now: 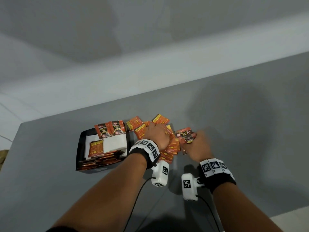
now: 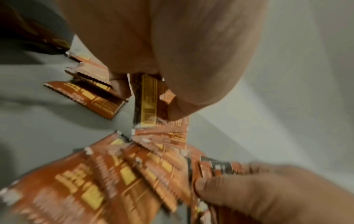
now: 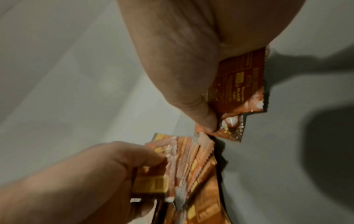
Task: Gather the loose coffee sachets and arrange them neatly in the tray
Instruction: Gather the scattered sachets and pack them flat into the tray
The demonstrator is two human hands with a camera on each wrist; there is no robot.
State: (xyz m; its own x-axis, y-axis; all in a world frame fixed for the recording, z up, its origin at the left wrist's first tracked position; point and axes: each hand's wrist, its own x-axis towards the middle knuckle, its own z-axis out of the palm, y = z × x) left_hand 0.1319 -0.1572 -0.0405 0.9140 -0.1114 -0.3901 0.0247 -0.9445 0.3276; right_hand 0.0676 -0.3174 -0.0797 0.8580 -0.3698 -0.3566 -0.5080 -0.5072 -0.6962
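A black tray (image 1: 80, 148) with a white paper liner sits left of my hands; several orange coffee sachets (image 1: 98, 149) lie in it and two (image 1: 109, 129) stand against its far wall. Right of the tray lies a loose pile of sachets (image 1: 139, 127). My left hand (image 1: 160, 133) is down on the pile and grips a fanned stack of sachets (image 3: 191, 159), also seen as a fan (image 2: 118, 171) in the left wrist view. Just to the right, my right hand (image 1: 192, 138) pinches a few sachets (image 1: 184, 134) between thumb (image 3: 193, 97) and fingers, their printed faces (image 3: 241, 81) showing.
The grey table (image 1: 234, 131) stretches to the right and towards me, its far edge running diagonally against a pale floor. The tray stands near the table's left end. Cables trail from both wrist cameras towards me.
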